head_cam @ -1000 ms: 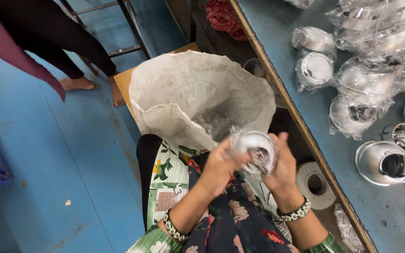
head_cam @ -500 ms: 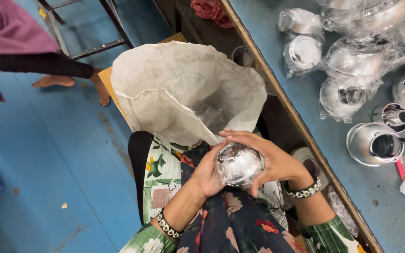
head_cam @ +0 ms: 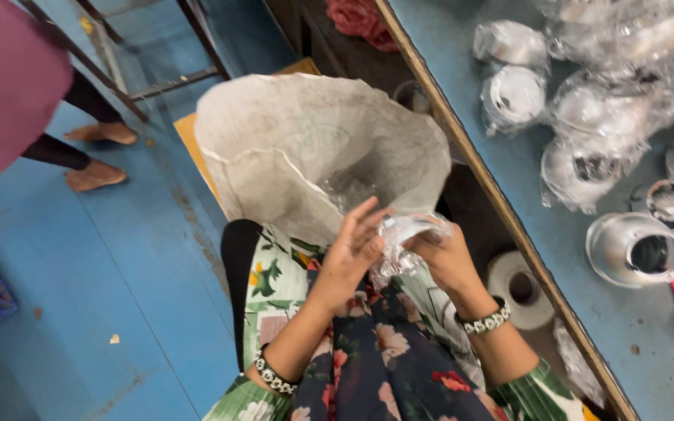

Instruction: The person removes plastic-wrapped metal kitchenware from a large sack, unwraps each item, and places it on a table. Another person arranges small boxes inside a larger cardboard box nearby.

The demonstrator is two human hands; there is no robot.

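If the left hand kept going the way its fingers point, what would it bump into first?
The left hand points up and away from the person, so it would probably meet the big white sack first, near its open mouth. Depth is hard to judge from above.

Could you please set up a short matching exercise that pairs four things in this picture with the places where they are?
Things:
1. plastic-wrapped item
2. white sack
3. roll of tape
4. unwrapped steel pot

Places:
A. on the blue table, at its right side
B. between the left hand and the right hand
C. below the table edge, beside the right wrist
D. open in front of the knees

Pairs: 1-B, 2-D, 3-C, 4-A
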